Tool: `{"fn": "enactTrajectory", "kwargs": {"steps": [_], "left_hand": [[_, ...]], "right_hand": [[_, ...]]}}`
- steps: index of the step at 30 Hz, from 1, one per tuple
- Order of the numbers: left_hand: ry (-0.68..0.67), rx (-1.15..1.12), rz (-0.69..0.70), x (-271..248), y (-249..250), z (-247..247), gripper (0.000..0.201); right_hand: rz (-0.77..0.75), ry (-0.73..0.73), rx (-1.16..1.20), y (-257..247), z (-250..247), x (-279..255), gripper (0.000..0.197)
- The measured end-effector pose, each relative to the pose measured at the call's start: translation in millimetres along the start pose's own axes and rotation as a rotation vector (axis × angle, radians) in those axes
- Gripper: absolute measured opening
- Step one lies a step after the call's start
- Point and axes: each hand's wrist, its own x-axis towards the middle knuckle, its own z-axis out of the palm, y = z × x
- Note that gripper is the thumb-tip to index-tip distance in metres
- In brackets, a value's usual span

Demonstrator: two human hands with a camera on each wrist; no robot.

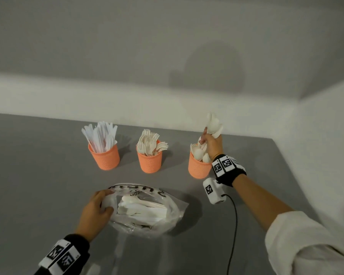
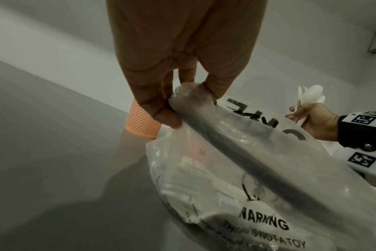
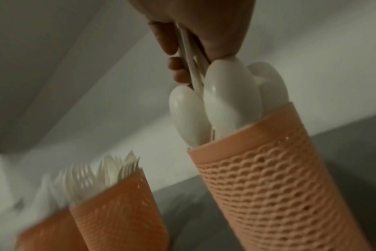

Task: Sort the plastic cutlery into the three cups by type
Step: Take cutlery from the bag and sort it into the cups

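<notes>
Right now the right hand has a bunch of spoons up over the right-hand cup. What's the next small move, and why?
Probably lower the right hand so the held spoons drop handle-first into the spoon cup, then let go. The bunch is directly above that cup, which already holds spoons; knives and forks fill the other two. The left hand holds the bag open.
</notes>
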Motion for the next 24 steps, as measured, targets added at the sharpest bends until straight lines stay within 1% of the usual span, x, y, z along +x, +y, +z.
{"fn": "enactTrajectory", "kwargs": {"steps": [1,3,6,8,11,14,18,21,24], "left_hand": [[0.006,-0.005,-0.005,1,0,0,0.043],[0.013,-0.021,-0.014,2,0,1,0.043],[0.023,-0.033,-0.027,3,0,3,0.041],[0.027,-0.027,-0.036,4,2,4,0.04],[0.027,-0.013,-0.046,6,3,4,0.039],[0.042,0.0,-0.047,10,8,5,0.037],[0.047,-0.018,-0.079,16,11,11,0.036],[0.031,-0.076,-0.125,20,10,17,0.034],[0.037,-0.158,-0.18,21,13,24,0.034]], "right_hand": [[0.031,0.005,0.026,0,-2,2,0.007],[0.046,-0.022,0.002,0,-6,5,0.01],[0.002,-0.076,-0.148,-1,-9,4,0.009],[-0.082,-0.065,-0.225,-1,-11,2,0.024],[-0.213,-0.001,-0.298,-7,-14,-5,0.046],[-0.263,-0.007,-0.382,-9,-16,-10,0.053],[-0.246,0.029,-0.438,-12,-16,-12,0.054],[-0.225,0.08,-0.46,-14,-12,-12,0.046],[-0.208,0.069,-0.464,-4,-9,-13,0.035]]}}
